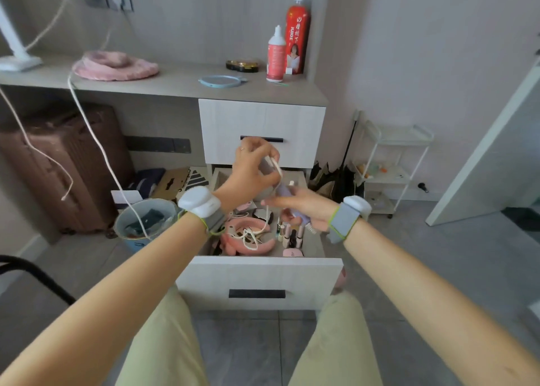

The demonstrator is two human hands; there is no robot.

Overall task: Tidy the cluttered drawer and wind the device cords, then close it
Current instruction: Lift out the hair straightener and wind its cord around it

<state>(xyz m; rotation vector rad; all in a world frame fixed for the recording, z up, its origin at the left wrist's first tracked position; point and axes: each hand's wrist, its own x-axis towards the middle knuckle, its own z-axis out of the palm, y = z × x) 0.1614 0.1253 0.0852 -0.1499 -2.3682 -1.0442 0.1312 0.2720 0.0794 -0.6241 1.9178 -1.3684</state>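
limp white cord (277,168) mid-wind above the open drawer (260,271), frame centre
left hand (254,166) pinches the cord; right hand (304,207) grips the lavender device (282,191). likely light and tangle-prone, so take hold close to the device.

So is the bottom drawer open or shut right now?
Open. The lower drawer is pulled well out, with the pink headband and small bottles inside on show.

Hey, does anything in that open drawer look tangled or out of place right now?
Yes. The thin white cord lies in a loose tangle over the pink padded headband in the open white drawer, while the left hand pinches its upper part and the right hand holds the lavender device.
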